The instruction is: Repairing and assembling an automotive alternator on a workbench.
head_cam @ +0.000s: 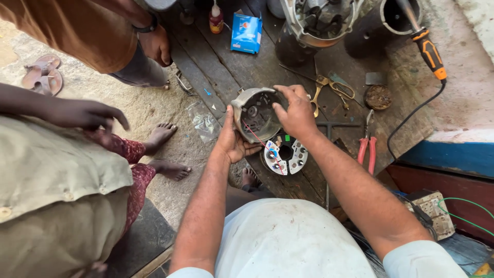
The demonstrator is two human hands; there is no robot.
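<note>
We are holding the round grey metal housing (254, 113) up over the dark wooden plank surface (226, 67), left hand (232, 141) cupping it underneath, right hand (296, 113) clamping its rim, fingers of both curled tight. A thin red wire is trailing down to the white horseshoe-shaped plate with studs (284, 154); tugging the housing away could snap it. Red-handled pliers (368, 146) are lying nearby.

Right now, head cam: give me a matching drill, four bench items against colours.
Things:
1. pliers
2. small box
3. screwdriver
4. metal housing

Colours:
A. grey
B. red handles
C. blue
D. orange and black handle

Pairs: 1-B, 2-C, 3-D, 4-A. Left hand and right hand both hold the housing.
</note>
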